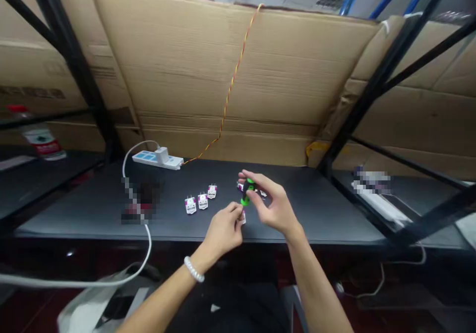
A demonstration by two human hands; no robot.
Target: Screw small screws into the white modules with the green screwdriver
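Head view: two hands at work over a dark tabletop [316, 214], small parts between the fingers.
Left to right: three white blocks [203, 200] with pink marks stand in a short row; left grip [223, 231] pressed together at a small white block [242, 218], partly hidden; green piece [247, 193] pinched between thumb and fingers of right grip [273, 205], just above the tabletop, near some white bits [263, 193]. Fingertip pinches look right for parts this small.

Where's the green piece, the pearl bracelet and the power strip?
green piece [246, 193], head view, its middle
pearl bracelet [194, 269], head view, the beads on top of the wrist
power strip [147, 158], head view, its top face
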